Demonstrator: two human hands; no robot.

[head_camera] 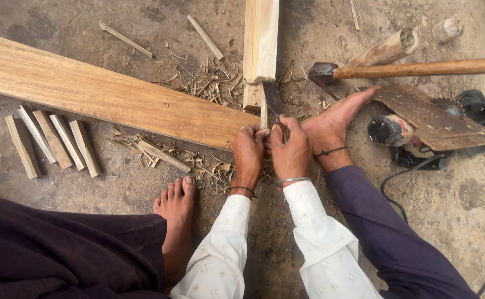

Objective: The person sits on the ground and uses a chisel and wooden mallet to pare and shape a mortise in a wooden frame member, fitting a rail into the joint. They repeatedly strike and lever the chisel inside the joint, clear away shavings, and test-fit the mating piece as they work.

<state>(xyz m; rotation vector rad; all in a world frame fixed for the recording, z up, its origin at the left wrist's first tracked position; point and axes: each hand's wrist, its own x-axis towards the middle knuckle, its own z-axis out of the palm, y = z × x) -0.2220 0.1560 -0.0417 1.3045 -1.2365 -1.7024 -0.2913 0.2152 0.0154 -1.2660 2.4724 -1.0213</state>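
Note:
My left hand (248,152) and my right hand (291,149) are side by side, both in white sleeves, fists closed. The left hand grips a thin pale wooden strip (263,115) that stands against a small wood block (252,97). The right hand grips a dark flat blade (273,99), whose edge rests against the strip just below a squared timber post (260,39). A bare foot (336,122) with a black thread at the ankle lies right beside my right hand.
A long plank (104,94) runs across the concrete floor on the left, several cut wooden sticks (54,141) beside it. Shavings (209,83) are scattered around. A hammer-like tool (331,72) with a long wooden handle and a corded power saw (408,130) lie on the right. Another bare foot (176,207) is at the lower left.

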